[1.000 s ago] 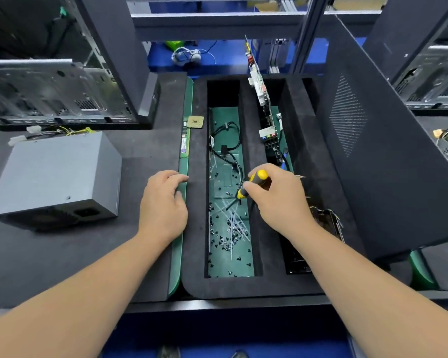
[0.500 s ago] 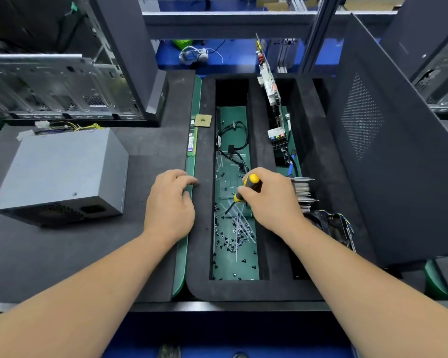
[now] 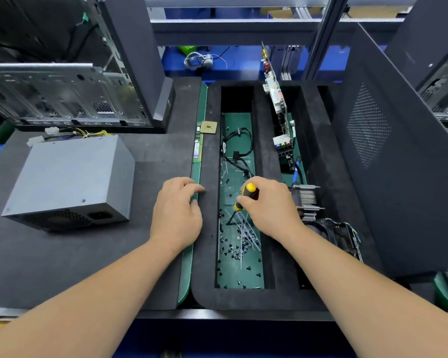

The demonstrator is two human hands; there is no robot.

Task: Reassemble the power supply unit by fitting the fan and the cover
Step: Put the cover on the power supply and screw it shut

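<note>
the right hand point(image 3: 269, 205) has its fingers curled round a yellow-and-black screwdriver point(image 3: 245, 196), whose tip points down into the green-floored tray point(image 3: 239, 275) just below and ahead of the fingertips, among the loose black screws point(image 3: 230, 248) and clear zip ties point(image 3: 247, 232) lying there. the step in hand looks like fetching a screw on the driver tip, a guess, since whether the tip has one on it is too small to tell. the left hand point(image 3: 177, 210) lies palm down, fingers relaxed and slightly apart, holding nothing, its fingertips resting on the green strip point(image 3: 195, 161) at the foam edge. the psu point(image 3: 70, 182) sits well off to the far side of the left fingers, closed grey box with its grille facing the person and yellow wires point(image 3: 88, 132) trailing behind it. a black fan point(image 3: 334, 233) lies just beyond the right wrist, beside a heatsink point(image 3: 307, 200) close to the knuckles. the next move calls for lifting the driver with a screw seated, carrying it across past the left fingers to the psu, and steadying the box with the free hand.
</note>
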